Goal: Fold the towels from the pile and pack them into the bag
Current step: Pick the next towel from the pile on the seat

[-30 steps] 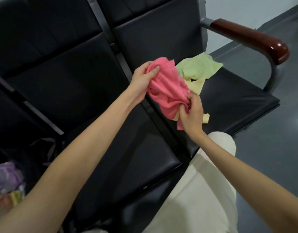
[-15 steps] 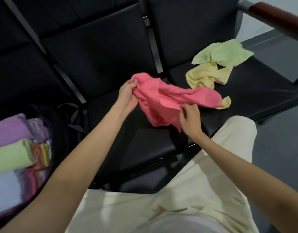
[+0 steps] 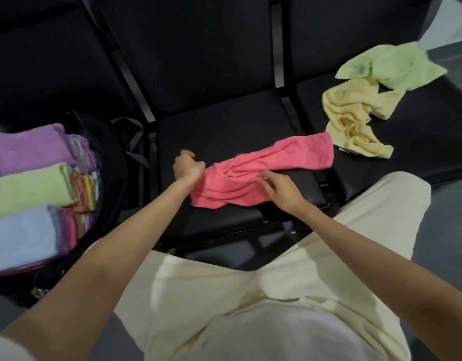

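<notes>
The left hand (image 3: 187,169) grips the pink towel (image 3: 261,173) on the seat (image 3: 224,126); the right hand (image 3: 279,190) seems to pinch its fold.

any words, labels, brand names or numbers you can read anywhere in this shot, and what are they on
None can be read.
Yellow towel: a small dark tag sits at its near edge, too small and blurred to read.
Pink towel, green towel, the folded towels in the bag and the black seat: no print shows.
Bag's metal fitting at the lower left: blurred, no lettering can be made out.
</notes>
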Demonstrator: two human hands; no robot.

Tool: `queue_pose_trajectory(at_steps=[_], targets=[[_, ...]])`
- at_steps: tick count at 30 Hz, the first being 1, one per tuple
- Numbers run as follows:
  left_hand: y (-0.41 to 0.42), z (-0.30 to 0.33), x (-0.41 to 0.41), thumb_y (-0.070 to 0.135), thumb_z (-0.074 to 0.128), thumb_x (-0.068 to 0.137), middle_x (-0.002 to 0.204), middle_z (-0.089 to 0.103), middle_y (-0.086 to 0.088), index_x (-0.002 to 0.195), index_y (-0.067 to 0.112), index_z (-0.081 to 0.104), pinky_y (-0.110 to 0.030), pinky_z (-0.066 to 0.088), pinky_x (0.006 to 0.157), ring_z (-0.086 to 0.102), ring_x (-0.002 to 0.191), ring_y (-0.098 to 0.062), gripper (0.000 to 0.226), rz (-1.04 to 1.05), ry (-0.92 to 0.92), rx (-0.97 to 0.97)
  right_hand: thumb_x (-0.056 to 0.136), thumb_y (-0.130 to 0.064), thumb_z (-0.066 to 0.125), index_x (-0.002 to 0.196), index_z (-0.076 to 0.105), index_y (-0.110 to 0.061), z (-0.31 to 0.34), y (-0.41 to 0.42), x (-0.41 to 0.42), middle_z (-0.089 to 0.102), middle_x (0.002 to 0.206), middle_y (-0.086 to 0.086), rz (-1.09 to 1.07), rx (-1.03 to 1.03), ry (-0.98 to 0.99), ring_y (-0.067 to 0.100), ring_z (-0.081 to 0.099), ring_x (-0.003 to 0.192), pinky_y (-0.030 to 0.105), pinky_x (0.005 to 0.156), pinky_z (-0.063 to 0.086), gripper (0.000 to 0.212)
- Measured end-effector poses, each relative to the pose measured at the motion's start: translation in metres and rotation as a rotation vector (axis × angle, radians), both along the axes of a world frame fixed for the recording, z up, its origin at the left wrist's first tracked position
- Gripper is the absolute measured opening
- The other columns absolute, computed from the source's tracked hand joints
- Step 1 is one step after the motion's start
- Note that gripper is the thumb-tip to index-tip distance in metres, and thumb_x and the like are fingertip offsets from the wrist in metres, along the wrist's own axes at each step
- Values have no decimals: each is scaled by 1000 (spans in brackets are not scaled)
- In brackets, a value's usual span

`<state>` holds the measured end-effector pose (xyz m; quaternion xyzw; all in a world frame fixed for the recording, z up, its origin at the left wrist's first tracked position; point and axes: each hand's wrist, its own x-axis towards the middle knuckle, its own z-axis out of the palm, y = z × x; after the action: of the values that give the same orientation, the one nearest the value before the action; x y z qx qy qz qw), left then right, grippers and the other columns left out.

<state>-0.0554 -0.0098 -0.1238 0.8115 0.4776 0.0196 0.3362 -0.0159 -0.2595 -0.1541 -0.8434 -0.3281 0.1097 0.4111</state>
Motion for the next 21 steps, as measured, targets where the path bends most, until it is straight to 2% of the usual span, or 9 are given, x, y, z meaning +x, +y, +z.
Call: queue_pose_trajectory(at_steps=[3,5,8,11,13,16,18,21], targets=[[-13,4,12,21,66,82,106,67,-3,95,16,66,-29,51,82,63,100,-20,14,-261,92,-15,95,-23,54,101,67,-13,1,2,-4,70,97,3,46,-2,-3,25,64,92,42,79,51,17],[-18,1,17,29,66,82,104,66,-5,100,10,66,-30,50,76,64,96,-23,26,-337,256,-25,94,-28,52,102,68,-15,3,3,-4,71,98,0,69,-7,-23,24,64,91,44,78,52,21],[-21,-6,19,35,64,84,104,62,-9,104,6,58,-33,50,77,63,98,-27,35,-378,384,-9,95,-27,53,102,69,-16,6,2,-3,72,97,-1,86,-15,-46,22,65,89,43,76,52,21],[-14,-15,18,32,64,86,97,66,-8,95,5,59,-34,54,76,66,90,-26,29,-324,341,-17,95,-30,52,103,69,-18,9,0,-2,72,95,-2,95,-14,-49,20,65,88,42,75,52,22],[-9,-21,18,22,62,86,94,70,-9,92,5,65,-31,56,71,67,83,-25,18,-230,208,-51,95,-31,53,102,69,-17,9,-2,0,72,93,-2,87,-1,-25,18,66,87,42,74,52,22],[-6,-15,23,13,69,85,83,65,-3,87,11,65,-25,48,67,63,83,-22,4,-53,-229,-257,93,-24,58,95,69,-11,12,-5,7,71,86,-2,51,52,38,12,65,78,37,72,51,17],[-2,6,20,6,68,85,76,61,-1,85,10,63,-23,47,63,59,75,-16,7,34,-485,-400,91,-20,61,86,68,-8,16,-7,14,65,75,-1,21,80,66,4,55,65,33,65,45,15],[10,30,4,3,67,86,73,59,-4,76,12,57,-24,50,60,58,65,-11,17,75,-692,-461,86,-28,69,74,63,-7,20,-12,23,57,64,6,-6,49,81,6,41,57,32,57,36,24]])
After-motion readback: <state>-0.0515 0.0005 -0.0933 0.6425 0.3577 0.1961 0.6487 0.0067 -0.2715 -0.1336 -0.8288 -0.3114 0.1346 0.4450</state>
